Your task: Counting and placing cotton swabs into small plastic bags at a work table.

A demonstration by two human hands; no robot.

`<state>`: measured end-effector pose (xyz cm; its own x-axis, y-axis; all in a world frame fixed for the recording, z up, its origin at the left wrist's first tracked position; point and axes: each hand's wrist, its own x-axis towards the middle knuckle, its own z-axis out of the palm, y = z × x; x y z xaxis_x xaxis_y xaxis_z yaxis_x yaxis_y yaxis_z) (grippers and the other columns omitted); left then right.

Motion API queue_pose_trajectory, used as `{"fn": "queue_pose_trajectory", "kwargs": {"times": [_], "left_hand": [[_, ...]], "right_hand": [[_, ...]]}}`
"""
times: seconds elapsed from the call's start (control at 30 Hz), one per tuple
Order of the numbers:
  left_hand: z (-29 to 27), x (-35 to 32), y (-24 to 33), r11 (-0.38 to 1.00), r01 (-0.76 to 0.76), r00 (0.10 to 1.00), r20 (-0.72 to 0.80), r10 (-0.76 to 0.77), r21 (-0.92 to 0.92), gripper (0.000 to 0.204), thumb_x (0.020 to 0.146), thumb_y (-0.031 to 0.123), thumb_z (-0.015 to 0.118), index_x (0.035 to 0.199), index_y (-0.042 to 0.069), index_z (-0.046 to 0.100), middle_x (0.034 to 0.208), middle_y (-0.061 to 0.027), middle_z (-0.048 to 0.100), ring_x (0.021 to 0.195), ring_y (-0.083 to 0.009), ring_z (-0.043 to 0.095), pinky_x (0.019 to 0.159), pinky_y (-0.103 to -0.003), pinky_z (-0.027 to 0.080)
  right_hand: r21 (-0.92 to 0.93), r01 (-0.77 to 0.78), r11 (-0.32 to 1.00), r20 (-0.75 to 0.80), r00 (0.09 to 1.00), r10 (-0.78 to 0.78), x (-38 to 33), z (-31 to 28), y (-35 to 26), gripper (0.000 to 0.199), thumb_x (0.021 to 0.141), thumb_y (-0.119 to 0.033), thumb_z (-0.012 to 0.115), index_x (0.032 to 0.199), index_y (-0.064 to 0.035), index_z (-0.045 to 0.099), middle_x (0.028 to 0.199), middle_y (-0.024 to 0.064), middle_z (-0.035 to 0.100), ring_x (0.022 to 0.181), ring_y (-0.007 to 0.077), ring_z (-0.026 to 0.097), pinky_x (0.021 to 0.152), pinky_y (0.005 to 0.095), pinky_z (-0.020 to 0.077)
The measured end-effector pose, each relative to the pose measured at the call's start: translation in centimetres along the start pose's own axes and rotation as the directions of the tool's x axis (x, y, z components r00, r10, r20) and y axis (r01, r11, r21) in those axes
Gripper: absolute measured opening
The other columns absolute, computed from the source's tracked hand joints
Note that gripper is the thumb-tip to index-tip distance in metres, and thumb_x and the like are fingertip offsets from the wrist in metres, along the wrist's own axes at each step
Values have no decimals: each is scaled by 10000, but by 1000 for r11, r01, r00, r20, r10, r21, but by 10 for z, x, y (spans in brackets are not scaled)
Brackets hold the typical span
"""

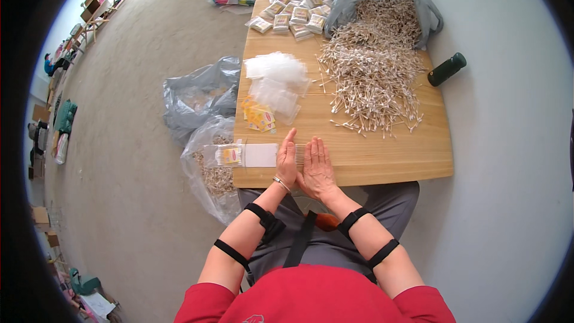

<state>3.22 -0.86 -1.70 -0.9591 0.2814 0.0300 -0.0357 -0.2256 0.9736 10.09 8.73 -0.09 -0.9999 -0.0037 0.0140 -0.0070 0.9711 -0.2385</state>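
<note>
Near the front edge of the table (382, 158), my left hand (286, 158) stands on its edge, fingers stretched out together. My right hand (318, 170) lies flat beside it, palm down, with fingers straight. A row of cotton swabs (299, 154) shows in the narrow gap between the hands; how far it runs under them is hidden. Left of my left hand lies a flat white card or tray (261, 155). At its left end, a clear bag with cotton swabs and a yellow label (229, 155) reaches over the table's left edge.
Loose cotton swabs (376, 78) spill from a grey plastic bag (431, 18). Clear empty bags (278, 81) and yellow labels (258, 115) lie at the left, filled packs (293, 12) farther back. A dark bottle (446, 70) is by the wall. Plastic bags (200, 98) sit left of the table.
</note>
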Motion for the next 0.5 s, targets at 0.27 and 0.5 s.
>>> {"fn": "queue_pose_trajectory", "kwargs": {"times": [0.27,0.5], "left_hand": [[-58,4,23,987,-28,998,-58,37,157,479,1016,299,326,1351,-37,396,1389,-133,426,1302,-191,363,1098,-306,244],[-83,1,23,999,-36,985,-168,35,-7,528,1011,366,312,1345,-32,407,1382,-138,434,1305,-213,360,1097,-316,241]], "right_hand": [[40,-8,999,34,999,7,31,17,-60,819,872,-435,426,1408,109,131,1497,277,73,1410,390,32,1144,469,39],[166,41,985,-23,999,-38,39,22,-83,817,841,-361,467,1405,116,117,1490,279,83,1410,392,21,1141,478,29]]}}
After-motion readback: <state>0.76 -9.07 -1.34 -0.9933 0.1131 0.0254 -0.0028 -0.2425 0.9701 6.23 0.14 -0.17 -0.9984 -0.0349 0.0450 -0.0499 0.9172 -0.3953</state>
